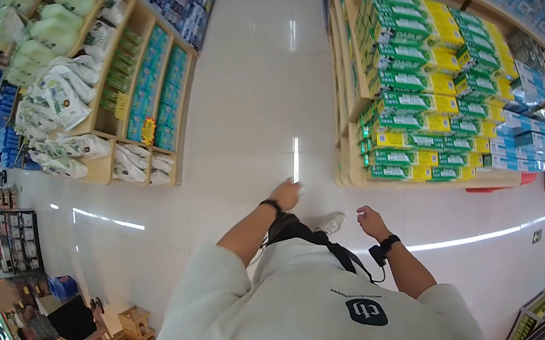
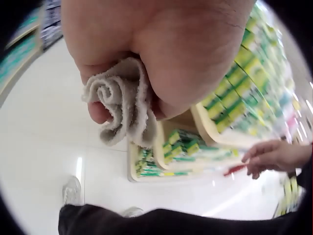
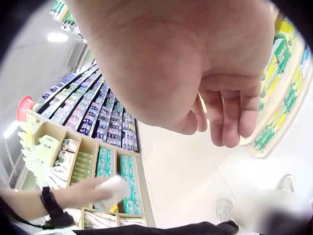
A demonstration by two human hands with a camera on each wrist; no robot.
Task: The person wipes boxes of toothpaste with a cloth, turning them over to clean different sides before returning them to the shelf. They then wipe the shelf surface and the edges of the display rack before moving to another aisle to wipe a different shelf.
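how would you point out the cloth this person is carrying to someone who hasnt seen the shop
Start at the wooden shelf stacked with green and yellow boxes; a person stands in the white-tiled aisle before it. The cloth is bunched in their left hand, a pale grey towelling wad, the only soft, unboxed thing near those cartons.

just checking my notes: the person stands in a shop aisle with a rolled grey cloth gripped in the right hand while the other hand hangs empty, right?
Not quite: the rolled grey cloth is gripped in the left hand, as the left wrist view shows. The right hand is the one that hangs empty, fingers loosely curled. The shop aisle part holds.
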